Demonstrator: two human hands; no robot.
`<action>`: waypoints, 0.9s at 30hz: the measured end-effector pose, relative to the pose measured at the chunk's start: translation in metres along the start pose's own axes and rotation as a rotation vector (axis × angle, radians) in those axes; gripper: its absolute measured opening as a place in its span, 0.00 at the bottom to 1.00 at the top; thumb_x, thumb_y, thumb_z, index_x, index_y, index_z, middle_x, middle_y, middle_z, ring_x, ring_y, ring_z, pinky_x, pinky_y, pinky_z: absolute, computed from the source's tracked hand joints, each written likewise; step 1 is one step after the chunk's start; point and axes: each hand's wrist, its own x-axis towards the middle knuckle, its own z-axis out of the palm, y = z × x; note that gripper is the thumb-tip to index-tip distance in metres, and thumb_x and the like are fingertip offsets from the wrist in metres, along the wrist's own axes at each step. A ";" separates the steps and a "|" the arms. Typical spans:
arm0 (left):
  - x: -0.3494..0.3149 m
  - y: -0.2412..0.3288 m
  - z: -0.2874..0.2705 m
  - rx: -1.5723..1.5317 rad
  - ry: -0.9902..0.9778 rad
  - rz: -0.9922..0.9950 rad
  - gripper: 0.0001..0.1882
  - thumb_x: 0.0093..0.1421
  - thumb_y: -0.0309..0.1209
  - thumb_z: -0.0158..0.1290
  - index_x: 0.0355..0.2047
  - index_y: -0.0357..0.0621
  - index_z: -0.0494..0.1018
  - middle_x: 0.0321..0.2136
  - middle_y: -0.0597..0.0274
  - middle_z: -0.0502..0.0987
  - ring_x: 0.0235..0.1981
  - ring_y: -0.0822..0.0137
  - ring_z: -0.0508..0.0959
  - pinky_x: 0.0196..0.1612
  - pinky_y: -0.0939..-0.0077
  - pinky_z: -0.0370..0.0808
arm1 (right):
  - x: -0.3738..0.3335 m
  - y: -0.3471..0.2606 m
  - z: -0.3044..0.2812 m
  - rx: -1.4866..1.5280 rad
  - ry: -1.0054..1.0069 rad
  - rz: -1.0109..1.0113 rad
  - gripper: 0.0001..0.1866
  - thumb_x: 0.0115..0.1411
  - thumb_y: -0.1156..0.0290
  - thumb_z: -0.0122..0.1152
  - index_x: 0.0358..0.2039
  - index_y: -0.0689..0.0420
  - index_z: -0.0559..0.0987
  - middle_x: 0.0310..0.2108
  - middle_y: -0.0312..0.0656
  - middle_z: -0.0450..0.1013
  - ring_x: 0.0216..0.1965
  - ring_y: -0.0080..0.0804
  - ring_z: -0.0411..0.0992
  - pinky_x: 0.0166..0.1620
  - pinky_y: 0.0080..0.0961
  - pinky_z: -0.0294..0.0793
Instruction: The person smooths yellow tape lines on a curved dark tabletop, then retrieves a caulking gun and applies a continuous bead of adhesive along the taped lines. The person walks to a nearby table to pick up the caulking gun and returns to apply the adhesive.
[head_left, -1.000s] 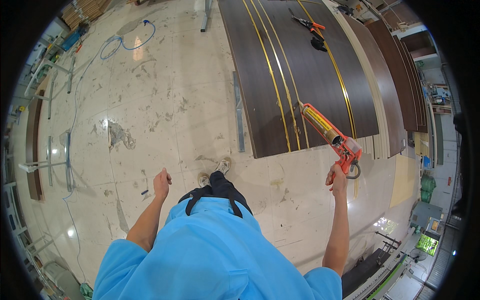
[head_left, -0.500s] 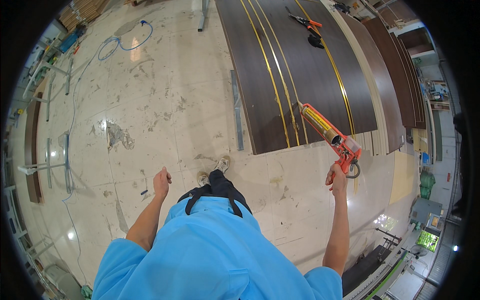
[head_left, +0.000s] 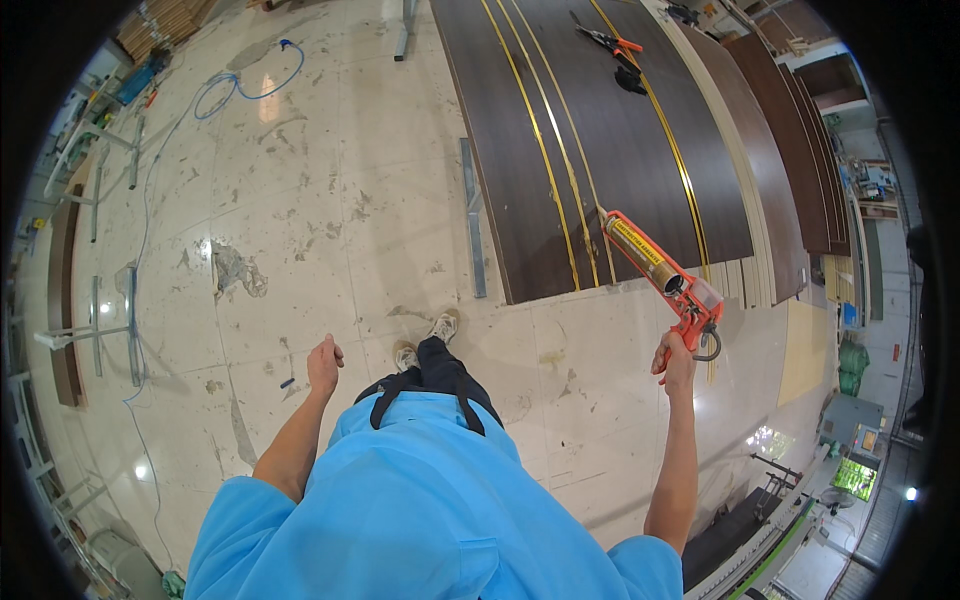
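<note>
My right hand (head_left: 675,362) is wrapped around the handle of an orange-red caulking gun (head_left: 690,318). A gold cartridge with a yellow label sits in the gun, which slants up and left. Its nozzle reaches over the near part of a dark brown panel (head_left: 640,150), close to a thin lengthwise line; whether the tip touches is too small to tell. Shiny gold strips (head_left: 685,178) run along the panel. Out to the left, above the floor, my left hand (head_left: 324,366) hangs with its fingers curled in and nothing visible in them.
Orange-handled pliers (head_left: 630,46) and a small black object (head_left: 630,80) lie farther up the panel. More brown boards (head_left: 790,150) are stacked to the right. A metal support leg (head_left: 473,220) stands at the panel's left edge. On the floor lies a blue hose (head_left: 236,85); metal stands (head_left: 132,320) are far left.
</note>
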 end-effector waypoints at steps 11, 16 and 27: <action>0.001 -0.006 0.000 0.023 -0.025 -0.012 0.34 0.74 0.52 0.39 0.19 0.39 0.74 0.14 0.60 0.73 0.19 0.68 0.74 0.28 0.69 0.69 | -0.011 0.005 -0.005 0.028 -0.001 -0.025 0.09 0.61 0.68 0.53 0.25 0.53 0.67 0.13 0.34 0.61 0.10 0.24 0.59 0.13 0.25 0.64; 0.002 -0.008 0.002 0.002 -0.021 0.011 0.34 0.74 0.52 0.39 0.19 0.39 0.74 0.14 0.61 0.74 0.19 0.68 0.74 0.27 0.69 0.69 | -0.014 0.008 -0.006 0.030 0.025 -0.002 0.09 0.61 0.68 0.53 0.25 0.53 0.67 0.13 0.34 0.61 0.09 0.24 0.59 0.13 0.25 0.64; 0.000 -0.008 0.000 0.011 -0.041 0.029 0.35 0.74 0.53 0.39 0.20 0.39 0.74 0.14 0.61 0.73 0.19 0.68 0.74 0.28 0.70 0.69 | -0.029 0.008 -0.008 0.014 0.046 0.009 0.10 0.60 0.68 0.53 0.23 0.54 0.67 0.12 0.34 0.61 0.09 0.24 0.59 0.13 0.25 0.63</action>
